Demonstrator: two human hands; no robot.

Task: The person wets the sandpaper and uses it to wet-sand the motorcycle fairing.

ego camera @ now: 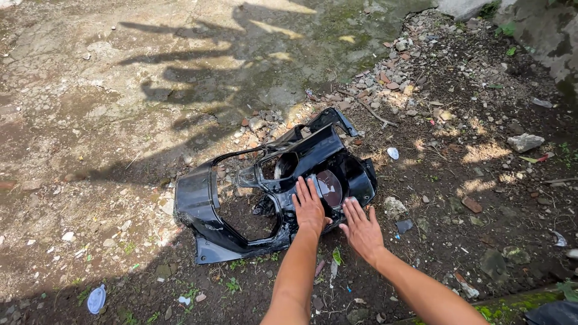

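Both hands lay flat with fingers spread, gripping nothing: left hand [310, 207] on the black scooter fairing [205, 210], right hand [361, 227] at its near edge.

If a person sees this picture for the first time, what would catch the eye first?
First, the glossy black motorcycle body panel, with large cut-out openings, lying on bare dirt in the middle of the view. Next, the two bare hands on its near edge: the left hand lies flat on the panel, and the right hand is spread open beside it. Behind the panel, a band of rubble runs up to the right.
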